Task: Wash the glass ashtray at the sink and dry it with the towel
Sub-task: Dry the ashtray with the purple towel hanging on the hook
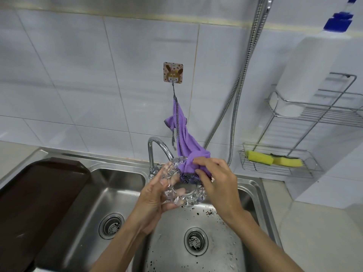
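Glass ashtray (188, 200), the chunky cut-crystal kind, is up in the air over the right basin (170, 244) of a steel double sink (121, 173), tilted on edge and not touching the metal. Left hand (153, 201) has it from the left side, fingers wrapped round the rim, and you can see a couple of them through the glass. Right hand (216, 179) has its fingers bunched tight on a purple towel (185, 142) with dotted trim, pushing the wad against the top edge of the ashtray.

The towel's other end hangs by its loop on a cartoon sticker hook (173, 72) on the white tiled wall, so the cloth is stretched down from there to the hands. The chrome tap (157, 148) curves up right behind the ashtray, and the glass hides where the spout ends.

The right basin floor has dark specks (209, 213) scattered near the hands plus water drops. A dark brown tray (39, 193) lies across the left edge of the sink, overhanging the left basin (88, 213). Off to the right, a wire rack (255, 169) on the wall holds two yellow sponges (275, 159), a metal hose (241, 75) runs down the tiles beside it, and there's beige worktop (324, 232) below.
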A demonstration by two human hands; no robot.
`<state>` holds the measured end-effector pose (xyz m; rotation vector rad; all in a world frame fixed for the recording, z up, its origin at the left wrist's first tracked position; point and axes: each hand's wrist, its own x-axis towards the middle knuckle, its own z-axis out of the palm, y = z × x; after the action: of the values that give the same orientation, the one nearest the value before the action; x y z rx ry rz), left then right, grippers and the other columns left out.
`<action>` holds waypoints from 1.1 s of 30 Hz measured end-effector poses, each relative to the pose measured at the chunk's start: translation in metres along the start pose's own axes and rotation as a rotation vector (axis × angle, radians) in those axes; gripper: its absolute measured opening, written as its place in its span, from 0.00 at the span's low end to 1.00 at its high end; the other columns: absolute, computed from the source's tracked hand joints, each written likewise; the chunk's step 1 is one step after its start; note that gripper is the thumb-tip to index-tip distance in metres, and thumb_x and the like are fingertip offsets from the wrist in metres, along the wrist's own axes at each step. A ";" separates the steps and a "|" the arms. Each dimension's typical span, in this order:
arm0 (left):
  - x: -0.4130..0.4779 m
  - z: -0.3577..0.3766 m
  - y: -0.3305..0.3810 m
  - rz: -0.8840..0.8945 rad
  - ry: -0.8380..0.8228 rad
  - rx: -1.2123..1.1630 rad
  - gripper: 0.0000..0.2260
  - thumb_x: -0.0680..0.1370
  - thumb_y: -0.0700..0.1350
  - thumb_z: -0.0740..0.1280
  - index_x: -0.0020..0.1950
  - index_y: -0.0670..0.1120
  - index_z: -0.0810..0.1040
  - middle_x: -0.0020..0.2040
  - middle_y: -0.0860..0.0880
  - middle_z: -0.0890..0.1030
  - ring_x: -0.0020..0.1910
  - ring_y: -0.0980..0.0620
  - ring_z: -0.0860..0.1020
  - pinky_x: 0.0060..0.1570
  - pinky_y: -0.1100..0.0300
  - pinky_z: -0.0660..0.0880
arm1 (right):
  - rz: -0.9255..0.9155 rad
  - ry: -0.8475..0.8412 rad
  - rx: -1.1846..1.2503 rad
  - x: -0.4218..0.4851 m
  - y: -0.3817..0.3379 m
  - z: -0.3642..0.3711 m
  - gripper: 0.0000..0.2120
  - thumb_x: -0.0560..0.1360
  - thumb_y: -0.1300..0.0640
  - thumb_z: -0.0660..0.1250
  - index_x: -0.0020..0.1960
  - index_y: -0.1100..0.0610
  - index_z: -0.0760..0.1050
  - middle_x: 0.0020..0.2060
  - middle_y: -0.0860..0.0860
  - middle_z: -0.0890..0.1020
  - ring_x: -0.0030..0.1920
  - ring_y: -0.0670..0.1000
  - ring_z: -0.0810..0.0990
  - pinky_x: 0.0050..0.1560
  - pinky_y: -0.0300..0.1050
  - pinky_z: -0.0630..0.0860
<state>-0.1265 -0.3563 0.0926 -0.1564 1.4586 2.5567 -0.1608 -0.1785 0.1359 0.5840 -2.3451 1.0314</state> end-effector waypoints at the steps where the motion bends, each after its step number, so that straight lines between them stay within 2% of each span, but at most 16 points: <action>1: -0.001 0.000 0.000 0.000 -0.004 0.007 0.36 0.54 0.63 0.81 0.61 0.63 0.78 0.56 0.53 0.86 0.48 0.44 0.86 0.40 0.54 0.83 | 0.001 0.005 0.006 -0.001 0.001 0.000 0.13 0.71 0.66 0.74 0.54 0.54 0.83 0.45 0.48 0.84 0.49 0.47 0.78 0.53 0.28 0.72; 3: -0.002 0.000 0.000 0.001 -0.009 0.023 0.39 0.55 0.63 0.81 0.65 0.61 0.76 0.54 0.53 0.86 0.48 0.44 0.86 0.39 0.54 0.83 | 0.008 0.017 0.022 -0.002 0.003 -0.001 0.13 0.72 0.65 0.74 0.54 0.53 0.83 0.46 0.47 0.84 0.48 0.47 0.79 0.51 0.32 0.75; 6: -0.003 0.000 0.000 -0.008 -0.025 0.033 0.44 0.55 0.62 0.81 0.70 0.58 0.72 0.59 0.49 0.84 0.48 0.45 0.86 0.37 0.56 0.83 | 0.051 0.053 0.046 -0.003 0.005 -0.002 0.13 0.71 0.65 0.75 0.54 0.54 0.84 0.46 0.45 0.85 0.45 0.45 0.82 0.48 0.36 0.79; 9: -0.005 -0.001 0.001 -0.021 -0.045 0.047 0.45 0.55 0.63 0.81 0.70 0.58 0.72 0.61 0.48 0.83 0.49 0.44 0.85 0.36 0.56 0.83 | 0.062 0.068 0.068 0.000 0.011 -0.005 0.13 0.71 0.67 0.74 0.53 0.56 0.85 0.47 0.46 0.86 0.46 0.43 0.84 0.50 0.35 0.79; 13: -0.009 -0.003 0.001 -0.031 -0.036 0.047 0.48 0.52 0.64 0.81 0.70 0.57 0.71 0.61 0.48 0.83 0.48 0.44 0.85 0.36 0.55 0.84 | 0.081 0.037 0.077 0.005 0.021 -0.008 0.13 0.70 0.70 0.74 0.49 0.56 0.85 0.44 0.47 0.86 0.43 0.40 0.83 0.49 0.29 0.77; 16: -0.011 -0.002 0.003 -0.030 -0.031 0.038 0.48 0.51 0.64 0.81 0.69 0.57 0.72 0.61 0.47 0.84 0.48 0.45 0.85 0.37 0.55 0.84 | 0.105 -0.014 0.036 0.005 0.029 -0.005 0.13 0.69 0.73 0.72 0.47 0.58 0.85 0.40 0.48 0.85 0.39 0.44 0.82 0.45 0.34 0.78; 20: -0.011 0.001 0.004 -0.034 -0.010 -0.013 0.46 0.49 0.63 0.82 0.66 0.57 0.74 0.60 0.47 0.84 0.50 0.44 0.85 0.36 0.55 0.84 | 0.050 -0.087 -0.088 0.000 0.044 0.003 0.11 0.66 0.77 0.70 0.35 0.63 0.77 0.30 0.48 0.75 0.32 0.50 0.73 0.32 0.43 0.71; 22: -0.009 0.002 0.004 -0.028 0.008 -0.019 0.45 0.49 0.64 0.82 0.64 0.57 0.75 0.59 0.48 0.85 0.52 0.43 0.85 0.38 0.54 0.84 | -0.008 -0.137 -0.098 -0.006 0.050 0.006 0.11 0.66 0.78 0.70 0.36 0.63 0.77 0.31 0.48 0.75 0.34 0.50 0.73 0.34 0.44 0.72; 24: -0.007 0.005 0.005 -0.022 0.023 -0.021 0.44 0.49 0.64 0.82 0.64 0.57 0.76 0.58 0.48 0.85 0.52 0.44 0.85 0.37 0.54 0.84 | -0.055 -0.192 -0.096 -0.011 0.054 0.009 0.11 0.66 0.78 0.71 0.41 0.63 0.80 0.37 0.50 0.81 0.39 0.52 0.76 0.39 0.46 0.75; 25: -0.006 0.006 0.005 -0.020 0.032 -0.028 0.43 0.50 0.63 0.82 0.64 0.57 0.75 0.58 0.48 0.85 0.51 0.44 0.85 0.35 0.55 0.84 | -0.067 -0.206 -0.089 -0.013 0.056 0.011 0.12 0.66 0.77 0.71 0.43 0.63 0.81 0.40 0.51 0.82 0.41 0.53 0.77 0.41 0.47 0.75; 27: -0.003 0.006 0.003 -0.013 0.063 -0.041 0.39 0.57 0.61 0.80 0.67 0.55 0.74 0.58 0.48 0.85 0.51 0.45 0.85 0.34 0.57 0.83 | -0.081 -0.210 -0.078 -0.016 0.059 0.012 0.13 0.66 0.77 0.71 0.45 0.62 0.82 0.42 0.51 0.83 0.43 0.53 0.78 0.43 0.44 0.75; 30: 0.000 0.002 -0.003 0.005 0.094 -0.064 0.30 0.68 0.54 0.69 0.70 0.54 0.72 0.58 0.48 0.85 0.51 0.45 0.85 0.35 0.57 0.83 | -0.076 -0.222 -0.053 -0.018 0.059 0.009 0.14 0.67 0.77 0.70 0.44 0.61 0.82 0.42 0.49 0.83 0.43 0.51 0.76 0.44 0.38 0.72; 33: 0.002 0.000 -0.005 0.008 0.090 -0.068 0.29 0.68 0.54 0.69 0.69 0.54 0.73 0.58 0.48 0.85 0.51 0.45 0.85 0.34 0.58 0.83 | -0.004 -0.211 0.050 -0.021 0.058 0.008 0.12 0.67 0.77 0.68 0.39 0.61 0.79 0.38 0.48 0.81 0.41 0.50 0.76 0.41 0.45 0.74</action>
<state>-0.1268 -0.3536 0.0878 -0.2794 1.4047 2.6389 -0.1791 -0.1452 0.0871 0.7491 -2.5030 1.0759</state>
